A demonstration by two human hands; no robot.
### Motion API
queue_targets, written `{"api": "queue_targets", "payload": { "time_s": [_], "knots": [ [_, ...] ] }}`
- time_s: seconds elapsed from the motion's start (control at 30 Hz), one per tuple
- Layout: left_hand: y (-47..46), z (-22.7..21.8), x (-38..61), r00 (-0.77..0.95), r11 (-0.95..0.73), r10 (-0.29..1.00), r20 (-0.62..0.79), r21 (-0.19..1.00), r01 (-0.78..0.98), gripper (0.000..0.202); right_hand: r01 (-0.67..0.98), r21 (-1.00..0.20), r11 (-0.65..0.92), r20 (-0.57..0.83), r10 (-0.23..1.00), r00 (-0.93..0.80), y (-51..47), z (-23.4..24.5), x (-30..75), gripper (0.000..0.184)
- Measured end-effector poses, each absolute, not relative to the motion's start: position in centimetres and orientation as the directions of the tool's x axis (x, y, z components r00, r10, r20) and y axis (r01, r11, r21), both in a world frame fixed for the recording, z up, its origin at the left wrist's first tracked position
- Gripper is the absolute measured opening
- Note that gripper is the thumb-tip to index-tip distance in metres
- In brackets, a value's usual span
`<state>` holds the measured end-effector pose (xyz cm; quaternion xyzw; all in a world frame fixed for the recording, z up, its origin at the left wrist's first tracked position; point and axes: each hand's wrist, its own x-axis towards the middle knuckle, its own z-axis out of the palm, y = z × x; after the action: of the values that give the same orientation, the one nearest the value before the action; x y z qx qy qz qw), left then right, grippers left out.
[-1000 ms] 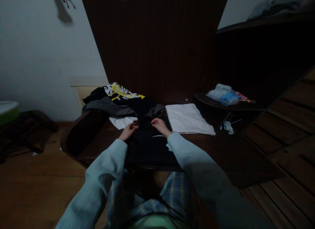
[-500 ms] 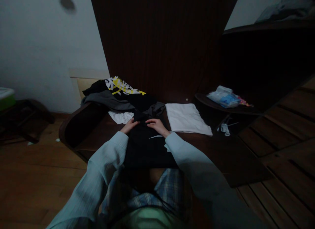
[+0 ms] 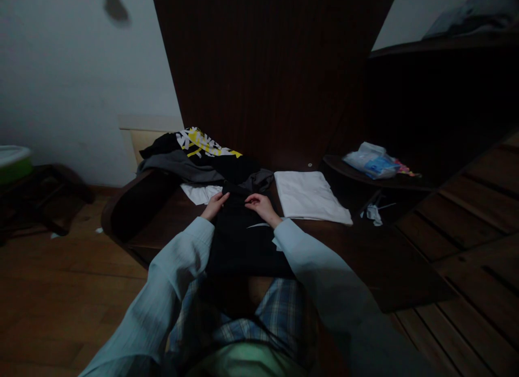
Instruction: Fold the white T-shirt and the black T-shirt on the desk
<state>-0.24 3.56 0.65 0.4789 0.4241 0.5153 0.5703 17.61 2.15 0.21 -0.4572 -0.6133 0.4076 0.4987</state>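
Observation:
A dark, folded black garment (image 3: pixel 247 252) with a thin white curved mark lies in front of me, its near edge above my lap. At its far left edge, my left hand (image 3: pixel 214 205) is closed on the cloth with the thumb on top. My right hand (image 3: pixel 261 206) sits over the far right part, fingertips pinched together at the fabric. Directly beyond are a crumpled black garment with a yellow and white print (image 3: pixel 206 144) and a grey garment (image 3: pixel 178 166). White cloth (image 3: pixel 200 193) shows under that pile.
A folded white garment (image 3: pixel 310 196) lies to the right on the dark wooden bench (image 3: pixel 162 228). A plastic packet (image 3: pixel 371 160) rests on a small shelf (image 3: pixel 340 166) further right. On the far left, a green tub (image 3: pixel 14 166) stands on a stool (image 3: pixel 44 187).
My right hand's fingers have drawn together from a more spread, flat position on the black garment. The left hand has shifted slightly, its thumb now over the edge. The view has moved a little.

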Motion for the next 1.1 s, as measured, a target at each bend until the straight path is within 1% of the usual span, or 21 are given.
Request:
{"api": "queue_targets", "payload": {
  "time_s": [0.13, 0.23, 0.33, 0.43, 0.5, 0.6, 0.63, 0.7, 0.77, 0.8, 0.83, 0.9, 0.93, 0.97, 1.03, 1.1],
  "knots": [
    [3.3, 1.2, -0.3, 0.146, 0.098, 0.987, -0.067, 0.971, -0.216, 0.035, 0.157, -0.964, 0.216, 0.206, 0.976, -0.078, 2.2, 0.1, 17.6, 0.012],
    [3.2, 1.6, -0.1, 0.17, 0.137, 0.98, -0.1, 0.965, -0.222, 0.032, 0.153, -0.968, 0.201, 0.194, 0.979, -0.06, 2.2, 0.3, 17.5, 0.011],
    [3.4, 1.9, 0.2, 0.165, 0.113, 0.984, -0.069, 0.955, -0.274, 0.032, 0.139, -0.97, 0.198, 0.194, 0.98, -0.04, 2.2, 0.5, 17.6, 0.01],
    [3.9, 1.8, 0.5, 0.108, 0.05, 0.994, -0.019, 0.954, -0.295, 0.032, 0.119, -0.972, 0.202, 0.203, 0.979, -0.005, 2.1, 0.6, 17.6, 0.009],
    [4.4, 1.6, 0.7, 0.038, 0.005, 0.999, 0.003, 0.977, -0.215, 0.032, 0.129, -0.969, 0.209, 0.212, 0.977, 0.013, 2.0, 0.5, 17.5, 0.008],
    [5.2, 1.1, 0.9, -0.06, -0.038, 0.998, 0.035, 0.998, -0.052, 0.03, 0.195, -0.96, 0.201, 0.208, 0.978, 0.019, 2.0, 0.3, 17.4, 0.008],
    [5.5, 0.9, 1.0, -0.088, -0.064, 0.994, 0.065, 0.998, 0.008, 0.029, 0.214, -0.958, 0.189, 0.198, 0.98, 0.022, 2.0, 0.3, 17.3, 0.008],
    [5.7, 0.5, 1.0, -0.143, -0.141, 0.976, 0.166, 0.976, 0.165, 0.029, 0.223, -0.962, 0.157, 0.178, 0.981, 0.073, 2.2, 0.1, 17.5, 0.01],
    [5.7, 0.3, 0.9, -0.199, -0.228, 0.928, 0.316, 0.901, 0.369, 0.028, 0.216, -0.966, 0.142, 0.186, 0.961, 0.203, 2.4, 0.1, 17.9, 0.015],
    [5.6, 0.3, 0.8, -0.21, -0.265, 0.897, 0.388, 0.854, 0.449, 0.028, 0.227, -0.964, 0.14, 0.202, 0.938, 0.281, 2.5, 0.0, 18.2, 0.017],
    [5.4, 0.4, 0.6, -0.208, -0.301, 0.871, 0.446, 0.817, 0.492, 0.027, 0.255, -0.957, 0.136, 0.223, 0.91, 0.35, 2.6, 0.0, 18.5, 0.017],
    [4.9, 0.6, 0.3, -0.142, -0.392, 0.841, 0.523, 0.769, 0.505, 0.027, 0.351, -0.929, 0.12, 0.273, 0.862, 0.427, 2.7, 0.0, 19.0, 0.015],
    [4.7, 0.8, 0.2, -0.077, -0.436, 0.844, 0.531, 0.762, 0.479, 0.026, 0.406, -0.907, 0.111, 0.296, 0.853, 0.43, 2.7, -0.1, 19.1, 0.013],
    [4.4, 1.0, 0.2, 0.008, -0.468, 0.856, 0.517, 0.768, 0.436, 0.023, 0.461, -0.881, 0.104, 0.316, 0.855, 0.41, 2.6, -0.1, 19.1, 0.01],
    [4.1, 1.3, 0.1, 0.207, -0.49, 0.872, 0.445, 0.8, 0.347, 0.019, 0.573, -0.815, 0.085, 0.324, 0.887, 0.33, 2.3, 0.0, 18.8, 0.007],
    [4.0, 1.5, 0.3, 0.396, -0.494, 0.842, 0.365, 0.817, 0.298, 0.019, 0.687, -0.724, 0.053, 0.297, 0.924, 0.242, 1.9, 0.1, 18.3, 0.013]
  ]
}}
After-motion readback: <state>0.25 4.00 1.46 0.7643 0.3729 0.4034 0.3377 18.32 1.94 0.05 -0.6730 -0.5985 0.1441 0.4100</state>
